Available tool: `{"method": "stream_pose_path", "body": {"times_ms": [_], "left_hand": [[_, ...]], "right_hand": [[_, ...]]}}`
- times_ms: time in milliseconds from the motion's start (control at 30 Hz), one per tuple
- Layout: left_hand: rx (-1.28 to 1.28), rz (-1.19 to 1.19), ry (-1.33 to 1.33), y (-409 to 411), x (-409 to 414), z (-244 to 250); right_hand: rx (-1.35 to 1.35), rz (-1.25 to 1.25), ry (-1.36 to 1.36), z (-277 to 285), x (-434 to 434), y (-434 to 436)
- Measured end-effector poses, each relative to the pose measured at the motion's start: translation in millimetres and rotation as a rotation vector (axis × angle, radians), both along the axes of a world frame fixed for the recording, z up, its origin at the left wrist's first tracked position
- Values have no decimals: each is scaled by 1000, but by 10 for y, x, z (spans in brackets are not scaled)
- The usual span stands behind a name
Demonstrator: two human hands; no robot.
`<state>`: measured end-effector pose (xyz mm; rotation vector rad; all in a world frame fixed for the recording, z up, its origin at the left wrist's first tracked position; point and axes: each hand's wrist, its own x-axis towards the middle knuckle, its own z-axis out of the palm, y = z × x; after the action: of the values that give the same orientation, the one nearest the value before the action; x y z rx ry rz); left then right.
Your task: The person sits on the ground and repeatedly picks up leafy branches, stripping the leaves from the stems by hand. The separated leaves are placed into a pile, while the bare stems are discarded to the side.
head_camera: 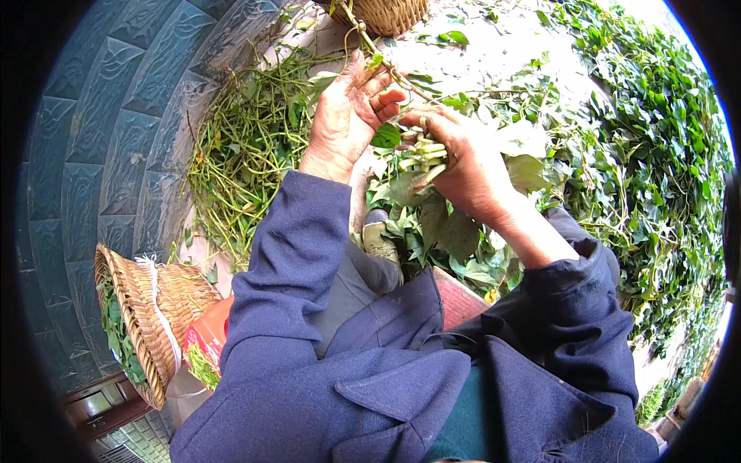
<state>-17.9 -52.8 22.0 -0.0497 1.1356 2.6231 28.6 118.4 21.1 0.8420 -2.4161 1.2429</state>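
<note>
A long, thin vine (366, 41) with green leaf stubs slants across the top of the view, over the fingertips of my left hand (347, 118). The thumb of that hand is raised and its other fingers are partly curled; whether they grip the vine is unclear. My right hand (472, 159) is closed around a bunch of leaf stalks (427, 155), their pale cut ends pointing left. Broad leaves (454, 231) hang below that hand. The right fingertips are close to the vine's lower end, partly hiding it.
Stripped green stems (249, 156) lie heaped on the left, beside a blue tiled wall (127, 133). Leafy vines (654, 150) cover the right side. A wicker basket (388, 14) stands at the top; another wicker basket (185, 295) with leaves sits lower left, beside a red bag (209, 333).
</note>
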Motion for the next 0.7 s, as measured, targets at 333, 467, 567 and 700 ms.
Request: {"method": "stream_pose_path", "body": {"times_ms": [333, 467, 567, 700], "left_hand": [[58, -130, -38, 164, 169, 157], [-215, -199, 43, -52, 117, 264], [-311, -34, 203, -371, 65, 308], [-482, 284, 273, -492, 12, 284]], "right_hand": [[-87, -239, -294, -266, -309, 126], [-240, -195, -400, -217, -379, 242], [-246, -196, -361, -310, -425, 309], [-285, -121, -402, -299, -364, 282]]}}
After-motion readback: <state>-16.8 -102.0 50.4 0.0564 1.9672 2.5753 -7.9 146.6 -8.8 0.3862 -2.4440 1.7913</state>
